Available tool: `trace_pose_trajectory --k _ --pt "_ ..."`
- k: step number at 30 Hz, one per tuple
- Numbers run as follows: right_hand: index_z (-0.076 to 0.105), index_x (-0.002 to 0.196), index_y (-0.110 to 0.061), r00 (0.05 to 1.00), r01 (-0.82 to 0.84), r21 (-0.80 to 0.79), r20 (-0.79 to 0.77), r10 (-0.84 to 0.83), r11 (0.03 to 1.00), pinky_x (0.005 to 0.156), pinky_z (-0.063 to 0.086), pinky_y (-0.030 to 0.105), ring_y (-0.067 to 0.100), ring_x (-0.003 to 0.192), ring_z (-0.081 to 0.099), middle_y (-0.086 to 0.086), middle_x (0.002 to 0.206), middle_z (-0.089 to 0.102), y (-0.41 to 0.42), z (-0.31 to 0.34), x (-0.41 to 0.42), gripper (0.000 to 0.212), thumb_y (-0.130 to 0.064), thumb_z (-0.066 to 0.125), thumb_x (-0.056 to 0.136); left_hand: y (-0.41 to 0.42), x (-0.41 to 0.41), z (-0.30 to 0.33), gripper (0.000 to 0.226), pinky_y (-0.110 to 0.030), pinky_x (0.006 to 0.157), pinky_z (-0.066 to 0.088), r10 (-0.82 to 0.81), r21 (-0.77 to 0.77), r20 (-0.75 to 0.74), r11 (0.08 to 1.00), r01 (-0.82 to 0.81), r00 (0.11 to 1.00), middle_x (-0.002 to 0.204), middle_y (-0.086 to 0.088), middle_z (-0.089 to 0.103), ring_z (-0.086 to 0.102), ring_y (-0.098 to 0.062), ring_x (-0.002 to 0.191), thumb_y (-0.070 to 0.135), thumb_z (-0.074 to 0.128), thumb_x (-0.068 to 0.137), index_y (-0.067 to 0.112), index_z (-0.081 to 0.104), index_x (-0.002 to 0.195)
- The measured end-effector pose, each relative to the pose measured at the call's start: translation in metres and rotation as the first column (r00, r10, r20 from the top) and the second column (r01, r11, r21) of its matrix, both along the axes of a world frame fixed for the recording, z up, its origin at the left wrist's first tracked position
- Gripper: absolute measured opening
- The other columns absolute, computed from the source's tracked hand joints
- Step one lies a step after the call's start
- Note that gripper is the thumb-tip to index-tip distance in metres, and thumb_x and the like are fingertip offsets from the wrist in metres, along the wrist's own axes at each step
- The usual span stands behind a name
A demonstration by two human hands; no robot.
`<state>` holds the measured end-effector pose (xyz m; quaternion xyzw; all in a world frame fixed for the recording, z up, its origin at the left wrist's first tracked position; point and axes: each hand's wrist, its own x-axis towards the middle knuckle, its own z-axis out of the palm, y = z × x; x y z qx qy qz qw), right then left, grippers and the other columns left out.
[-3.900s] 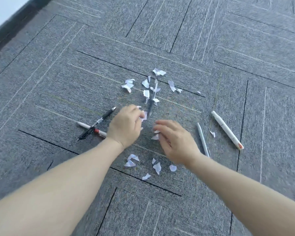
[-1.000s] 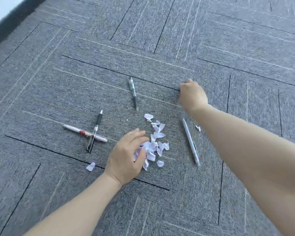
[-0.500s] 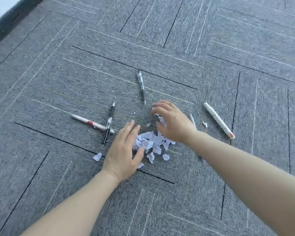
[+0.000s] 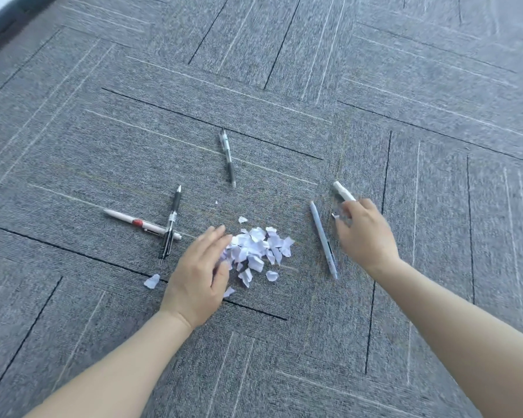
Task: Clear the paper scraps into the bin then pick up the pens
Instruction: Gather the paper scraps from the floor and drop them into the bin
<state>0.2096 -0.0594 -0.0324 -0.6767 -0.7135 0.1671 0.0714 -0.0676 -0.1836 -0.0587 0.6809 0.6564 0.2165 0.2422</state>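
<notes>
White paper scraps (image 4: 255,250) lie heaped in a loose pile on the grey carpet floor (image 4: 284,86), crumpled and torn, with a stray piece (image 4: 152,281) left of my wrist. My left hand (image 4: 200,276) rests flat beside the pile, its fingers (image 4: 215,236) straight and touching the scraps. My right hand (image 4: 364,232) is blurred; its curled fingers reach at a small scrap (image 4: 335,216), though whether they pinch it I cannot tell. Five pens lie around: a clear pen (image 4: 228,156), a black pen (image 4: 171,223) crossing a white-and-red pen (image 4: 133,221), a pale pen (image 4: 323,239), and a white marker (image 4: 343,191) partly under my right hand.
</notes>
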Motion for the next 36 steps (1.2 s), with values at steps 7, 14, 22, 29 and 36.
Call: trace_pose_trajectory --k 7,14,22,29,36 --pt "0.059 0.093 -0.011 1.0 0.004 -0.047 0.006 -0.004 0.999 0.072 0.054 0.038 0.019 0.075 0.056 0.005 0.098 0.058 0.01 -0.001 -0.005 0.011 -0.015 0.049 0.098 -0.022 -0.001 0.002 0.046 -0.044 0.114 0.026 0.153 0.043 -0.13 0.988 -0.149 0.98 0.138 -0.004 0.051 0.04 -0.02 0.133 0.025 0.031 0.092 0.011 0.054 0.13" --pt "0.055 0.093 -0.016 0.999 0.021 -0.027 -0.031 -0.021 0.999 0.071 0.055 0.045 0.019 0.076 0.057 0.001 0.094 0.056 0.009 -0.003 -0.014 0.009 -0.016 0.046 0.096 -0.039 -0.011 0.006 0.043 -0.05 0.104 0.036 0.353 -0.008 -0.284 0.929 -0.37 0.892 0.13 -0.007 0.056 0.047 -0.027 0.122 0.006 0.05 0.083 0.012 0.058 0.125" --pt "0.056 0.093 -0.019 0.993 -0.113 -0.134 0.017 0.117 0.984 0.07 0.057 0.04 0.015 0.075 0.058 -0.001 0.11 0.057 0.015 -0.003 -0.012 0.001 -0.018 0.056 0.092 -0.037 -0.014 0.007 0.036 -0.03 0.083 0.041 0.459 -0.084 -0.219 0.87 -0.486 0.861 0.112 -0.004 0.051 0.044 -0.019 0.104 0.003 0.054 0.085 0.013 0.058 0.12" --pt "0.063 0.087 -0.017 0.941 -0.32 -0.102 -0.151 0.303 0.942 0.071 0.051 0.024 0.01 0.078 0.057 -0.004 0.092 0.061 -0.006 0.026 -0.046 0.007 -0.018 0.058 0.092 -0.034 -0.004 0.017 0.027 -0.032 0.088 0.05 0.343 -0.054 0.014 0.938 -0.342 0.939 0.102 0.004 0.056 0.055 -0.015 0.095 -0.002 0.051 0.089 0.011 0.063 0.11" --pt "0.049 0.138 -0.023 0.826 -0.561 -0.129 -0.162 0.54 0.818 0.112 0.032 0.037 0.016 0.134 0.038 -0.006 0.145 0.045 -0.002 0.025 -0.103 0.043 -0.013 0.046 0.097 -0.003 0.019 0.019 0.031 -0.027 0.095 0.038 0.225 0.11 0.062 0.967 -0.231 0.972 0.118 0.001 0.055 0.043 -0.015 0.11 0.015 0.042 0.091 0.013 0.061 0.116"
